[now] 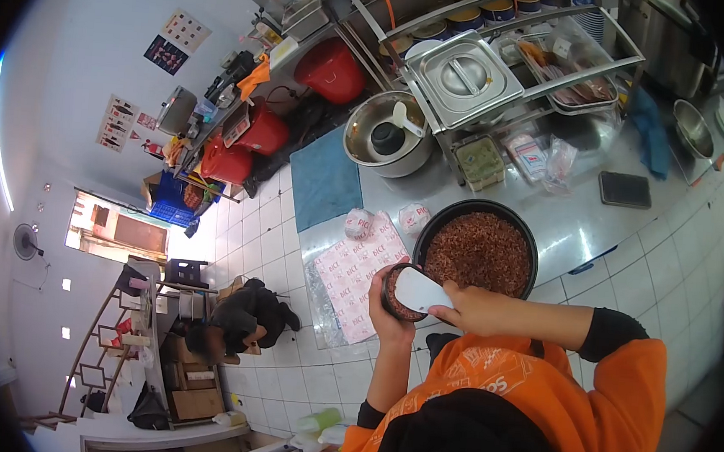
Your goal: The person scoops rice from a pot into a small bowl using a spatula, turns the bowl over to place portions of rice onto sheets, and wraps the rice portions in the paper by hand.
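My left hand (388, 319) is wrapped around a small black bowl (386, 293) with reddish-brown grains in it, which look like cooked rice. In my right hand (461, 307) is a white rice paddle (420, 290), its flat blade lying over the bowl's opening and hiding part of the contents. Just beyond both hands stands a large round black pot (535, 248), filled with the same reddish-brown rice (478, 251). Printed wrapping paper (356, 280) lies left of the bowl. Two wrapped round bundles (359, 224) sit between the paper and the pot.
A steel pot (413, 158) with a white-handled utensil and a lidded steel pan (465, 78) stand at the back. A blue cloth (325, 179) lies left; a dark phone (625, 190) lies right. Another person (246, 319) crouches on the floor at left.
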Demonstrator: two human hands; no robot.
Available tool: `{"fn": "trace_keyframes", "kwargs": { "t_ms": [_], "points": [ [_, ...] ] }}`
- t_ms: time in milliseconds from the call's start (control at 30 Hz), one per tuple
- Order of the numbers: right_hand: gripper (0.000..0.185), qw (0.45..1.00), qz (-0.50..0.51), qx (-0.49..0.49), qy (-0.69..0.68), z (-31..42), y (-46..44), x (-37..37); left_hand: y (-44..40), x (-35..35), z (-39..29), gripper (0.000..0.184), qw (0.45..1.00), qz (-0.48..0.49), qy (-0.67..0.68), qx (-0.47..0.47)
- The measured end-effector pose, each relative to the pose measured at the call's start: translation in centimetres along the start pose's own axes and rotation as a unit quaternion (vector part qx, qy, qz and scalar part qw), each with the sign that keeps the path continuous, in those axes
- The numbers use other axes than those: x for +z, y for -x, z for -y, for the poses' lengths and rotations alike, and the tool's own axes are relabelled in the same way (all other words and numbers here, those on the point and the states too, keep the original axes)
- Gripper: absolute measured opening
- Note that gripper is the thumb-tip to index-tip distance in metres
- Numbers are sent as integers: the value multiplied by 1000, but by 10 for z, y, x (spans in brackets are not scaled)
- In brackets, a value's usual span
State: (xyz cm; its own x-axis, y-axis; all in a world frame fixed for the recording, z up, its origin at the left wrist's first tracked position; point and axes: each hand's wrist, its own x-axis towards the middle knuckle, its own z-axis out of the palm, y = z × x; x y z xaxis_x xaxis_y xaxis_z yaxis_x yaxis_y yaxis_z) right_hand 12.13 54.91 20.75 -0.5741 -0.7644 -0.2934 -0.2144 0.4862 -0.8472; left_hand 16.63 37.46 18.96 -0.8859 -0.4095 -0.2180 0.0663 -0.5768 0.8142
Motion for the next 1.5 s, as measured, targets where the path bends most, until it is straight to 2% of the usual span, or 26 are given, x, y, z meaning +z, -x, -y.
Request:
{"fn": "trace_keyframes", "kwargs": {
  "t_ms": [167,267,333,367,467,600,700,800,900,1000,1033,1133,1167,1200,1267,1300,1400,1500],
  "points": [
    [61,1000,2,-25,8,15,6,-26,2,2,-2,50,997,2,78,15],
    [59,999,7,-13,35,23,7,-21,3,9,-7,52,999,30,42,14],
    [57,998,-5,-8,57,19,5,-11,5,-4,-8,53,997,60,-32,35],
    [56,997,-23,-50,51,8,4,-4,4,-8,-8,53,994,75,-69,45],
    [57,998,31,-42,26,14,6,-20,9,-12,-4,58,999,39,-6,2],
    [56,997,-8,-61,54,25,8,-23,8,-7,-6,56,997,27,73,-22],
    [55,996,-9,-53,66,20,5,-14,8,-9,-11,54,996,77,33,-3],
    [54,998,-12,-66,6,26,9,-22,14,-9,-7,49,992,45,115,-16],
    [58,997,-46,-35,-41,29,4,-14,19,13,-7,44,987,-17,27,158],
    [55,998,15,-23,-50,31,0,-4,19,13,-1,43,976,-15,6,216],
    [47,998,30,-14,-58,34,1,-10,17,10,-3,46,981,0,5,194],
    [39,994,-39,-66,-76,37,3,-22,19,5,-4,53,986,-67,120,93],
    [28,984,-131,-113,-49,32,-2,-21,25,21,-13,57,984,-68,148,67],
    [26,971,-183,-154,28,28,-5,-21,21,20,-11,60,979,-93,173,52],
    [23,915,-279,-230,177,22,-12,-17,15,15,-11,59,982,-58,178,36],
    [21,906,-262,-236,235,17,-13,-8,12,12,-12,58,981,-58,181,24],
    [20,929,-210,-224,206,7,-7,-6,3,7,-12,55,981,-87,174,-13],
    [20,961,-229,-151,27,15,-1,-20,1,-2,-11,55,977,-100,181,-48]
  ]
}}
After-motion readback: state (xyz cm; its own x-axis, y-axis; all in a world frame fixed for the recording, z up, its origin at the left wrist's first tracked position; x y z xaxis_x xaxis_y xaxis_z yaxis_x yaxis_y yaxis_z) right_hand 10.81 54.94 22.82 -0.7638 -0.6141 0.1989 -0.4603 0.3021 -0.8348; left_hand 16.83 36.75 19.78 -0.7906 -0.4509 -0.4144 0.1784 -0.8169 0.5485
